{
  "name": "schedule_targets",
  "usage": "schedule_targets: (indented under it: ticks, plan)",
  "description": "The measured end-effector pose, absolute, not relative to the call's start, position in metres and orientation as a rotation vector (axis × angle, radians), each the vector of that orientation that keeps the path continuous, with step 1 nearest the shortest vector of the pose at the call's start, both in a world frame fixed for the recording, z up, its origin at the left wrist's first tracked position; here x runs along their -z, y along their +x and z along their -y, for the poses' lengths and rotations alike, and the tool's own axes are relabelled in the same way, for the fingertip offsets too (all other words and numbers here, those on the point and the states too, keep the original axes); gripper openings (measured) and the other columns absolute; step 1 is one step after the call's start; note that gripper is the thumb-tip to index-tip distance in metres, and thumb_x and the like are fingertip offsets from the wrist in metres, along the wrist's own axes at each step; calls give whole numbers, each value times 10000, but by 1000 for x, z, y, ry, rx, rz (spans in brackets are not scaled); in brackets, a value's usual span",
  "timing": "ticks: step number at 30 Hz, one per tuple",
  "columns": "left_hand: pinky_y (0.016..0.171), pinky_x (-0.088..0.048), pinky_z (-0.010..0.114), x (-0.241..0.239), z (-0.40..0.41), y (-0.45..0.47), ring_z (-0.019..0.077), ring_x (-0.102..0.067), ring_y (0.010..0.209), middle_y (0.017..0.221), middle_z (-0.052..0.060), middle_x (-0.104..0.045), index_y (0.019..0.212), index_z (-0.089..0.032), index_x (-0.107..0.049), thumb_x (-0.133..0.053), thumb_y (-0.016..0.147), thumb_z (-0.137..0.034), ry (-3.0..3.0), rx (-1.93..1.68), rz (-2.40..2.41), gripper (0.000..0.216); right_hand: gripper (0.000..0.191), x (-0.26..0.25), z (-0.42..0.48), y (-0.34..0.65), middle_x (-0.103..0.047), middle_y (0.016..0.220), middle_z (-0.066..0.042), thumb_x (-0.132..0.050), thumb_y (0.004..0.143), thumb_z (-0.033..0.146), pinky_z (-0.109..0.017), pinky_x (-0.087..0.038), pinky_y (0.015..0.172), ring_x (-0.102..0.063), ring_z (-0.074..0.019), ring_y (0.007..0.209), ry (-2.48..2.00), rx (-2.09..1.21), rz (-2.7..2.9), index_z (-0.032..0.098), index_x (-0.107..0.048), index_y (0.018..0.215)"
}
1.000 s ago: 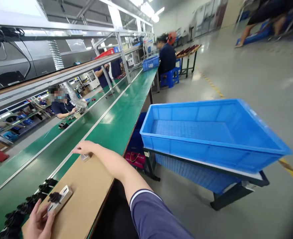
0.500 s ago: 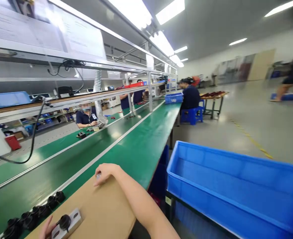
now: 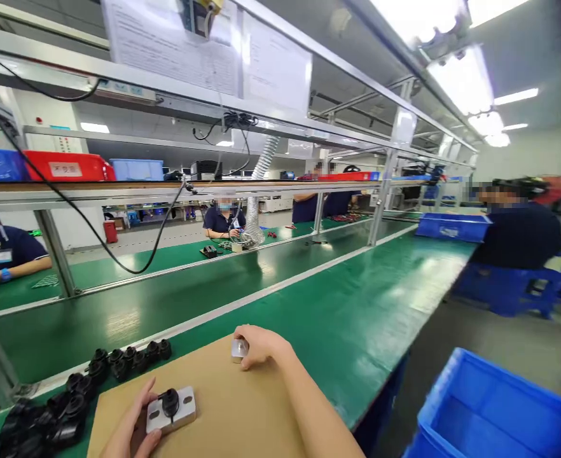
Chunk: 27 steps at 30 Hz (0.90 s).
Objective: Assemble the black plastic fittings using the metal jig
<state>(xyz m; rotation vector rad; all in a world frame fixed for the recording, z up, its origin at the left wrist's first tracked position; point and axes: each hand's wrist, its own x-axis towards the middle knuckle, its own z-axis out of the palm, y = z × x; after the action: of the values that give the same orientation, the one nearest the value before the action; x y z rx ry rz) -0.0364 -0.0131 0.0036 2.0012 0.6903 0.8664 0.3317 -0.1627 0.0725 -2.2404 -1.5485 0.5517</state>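
My left hand (image 3: pixel 135 416) grips the left end of a flat silver metal block (image 3: pixel 184 410) with oval slots, thumb in front and fingers behind. A round black plastic part (image 3: pixel 170 402) sits upright in the middle of that block. My right hand (image 3: pixel 264 346) is closed around a small silvery piece (image 3: pixel 238 349) at the far edge of the cardboard (image 3: pixel 242 407); its exact kind is unclear. Several black plastic parts (image 3: pixel 70 401) lie in a heap and a row left of and behind the cardboard.
The green bench (image 3: pixel 328 318) runs away to the right, with a metal rack and a hanging cable (image 3: pixel 132 270) above. A blue bin (image 3: pixel 500 407) stands at the lower right. Co-workers sit across the bench and at its far right end (image 3: pixel 523 235).
The view has swung left, so bench and hands appear further right and the blue bin is partly out of frame. My left hand, still at the metal block, shows more fully.
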Motion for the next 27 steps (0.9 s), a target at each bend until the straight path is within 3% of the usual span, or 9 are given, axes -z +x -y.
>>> schedule_targets:
  ticks: [3,8,16,21,27]
  plan:
    - [1281,-391,573,11,7,-43,384,-605,1409,1458,97,-683,1588,-318,-498,-642,938,-625,1999,-805,-664,734,684,-66,162,331,-721,1262,-49,-818,641,173,-340,-528,881,-682,-273,1129,-2190,-557,1599,292,-699,1304]
    - [1296,-355,577,22,2,-53,349,-548,1467,1542,90,-614,1650,-368,-385,-612,1010,-488,2037,-672,-626,691,772,-58,159,325,-715,1299,-27,-638,684,21,-348,-508,978,-611,-263,1272,-2066,-593,1689,351,-670,1381]
    - [1277,-386,543,11,15,-53,314,-580,1398,1478,96,-623,1655,-381,-357,-659,978,-294,2034,-640,-584,746,435,-59,152,298,-727,1075,-58,-804,738,283,-378,-533,827,-668,-278,1002,-2000,-556,1645,260,-720,1164]
    - [1224,-438,533,1,26,-51,316,-613,1304,1393,84,-644,1638,-358,-375,-781,834,-185,2015,-594,-565,917,466,-62,143,249,-674,1236,-95,-661,955,312,-394,-556,920,-651,-238,1040,-1560,-523,1716,267,-598,1414]
    - [1197,-445,516,6,31,-49,316,-607,1270,1376,51,-636,1633,-392,-344,-907,758,-193,2005,-580,-540,1060,549,-58,151,199,-639,1310,-111,-665,951,207,-426,-557,1005,-621,-268,1174,-1304,-517,1914,282,-525,1476]
